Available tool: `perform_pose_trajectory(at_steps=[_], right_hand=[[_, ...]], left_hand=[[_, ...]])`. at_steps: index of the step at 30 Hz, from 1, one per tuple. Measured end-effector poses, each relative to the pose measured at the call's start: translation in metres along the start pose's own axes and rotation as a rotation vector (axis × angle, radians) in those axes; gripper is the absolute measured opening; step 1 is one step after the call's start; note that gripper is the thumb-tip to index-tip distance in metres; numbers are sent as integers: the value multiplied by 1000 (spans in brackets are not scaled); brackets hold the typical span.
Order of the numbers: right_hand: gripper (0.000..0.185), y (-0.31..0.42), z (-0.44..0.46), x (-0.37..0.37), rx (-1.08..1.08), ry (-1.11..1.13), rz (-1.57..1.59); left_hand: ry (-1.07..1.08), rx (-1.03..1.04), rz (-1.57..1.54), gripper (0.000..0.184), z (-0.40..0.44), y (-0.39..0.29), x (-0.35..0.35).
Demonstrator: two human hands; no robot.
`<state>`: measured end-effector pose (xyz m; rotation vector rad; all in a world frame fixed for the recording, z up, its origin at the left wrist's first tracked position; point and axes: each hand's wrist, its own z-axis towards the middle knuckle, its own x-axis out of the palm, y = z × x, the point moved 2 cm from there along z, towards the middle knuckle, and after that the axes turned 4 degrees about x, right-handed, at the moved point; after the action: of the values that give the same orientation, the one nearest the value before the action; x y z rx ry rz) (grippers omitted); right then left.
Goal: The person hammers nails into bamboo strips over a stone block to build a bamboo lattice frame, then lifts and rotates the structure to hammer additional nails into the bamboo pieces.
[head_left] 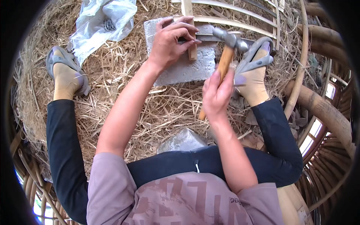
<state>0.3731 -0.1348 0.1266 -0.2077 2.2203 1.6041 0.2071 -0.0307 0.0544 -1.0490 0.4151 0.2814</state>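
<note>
My right hand (218, 93) is closed round the wooden handle of a hammer (226, 62), whose metal head is raised beside the concrete block. Over the grey block (180, 73), my left hand (170, 41) has its thumb and fingers pinched together at a wooden strip; what they hold is too small to make out. That upright strip (192, 53) lies across the block and crosses long curved slats (236, 20), which reach to the right. Another thin slat passes over the block near my left fingertips.
A clear plastic bag (122, 28) with small dark nails (109, 25) lies at the upper left. Shavings (112, 92) cover the ground. My sandalled feet flank the block. Thick bamboo poles (322, 108) stand at right, and a stone (182, 141) lies near my lap.
</note>
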Motion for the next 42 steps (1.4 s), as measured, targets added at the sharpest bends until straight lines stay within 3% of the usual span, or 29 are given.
perform_pose_trajectory(at_steps=[4,5,8,9,18,36,42], right_hand=[[16,-17,-41,0,19,67,-120],[15,-23,-40,2,-10,47,-108],[19,-5,-41,12,166,-17,175],[20,-4,-39,9,182,-11,188],[21,-4,-38,-7,226,-7,216],[20,-5,-33,10,169,53,110],[23,-15,-30,18,15,9,7]], left_hand=[[11,30,36,13,0,3,1],[26,39,53,20,-2,5,1],[-20,48,67,33,-2,-4,-2],[42,55,107,53,-4,-2,-3],[182,101,222,84,-4,-4,-7],[186,114,277,78,-6,-2,-5],[184,114,272,78,-6,-3,-6]])
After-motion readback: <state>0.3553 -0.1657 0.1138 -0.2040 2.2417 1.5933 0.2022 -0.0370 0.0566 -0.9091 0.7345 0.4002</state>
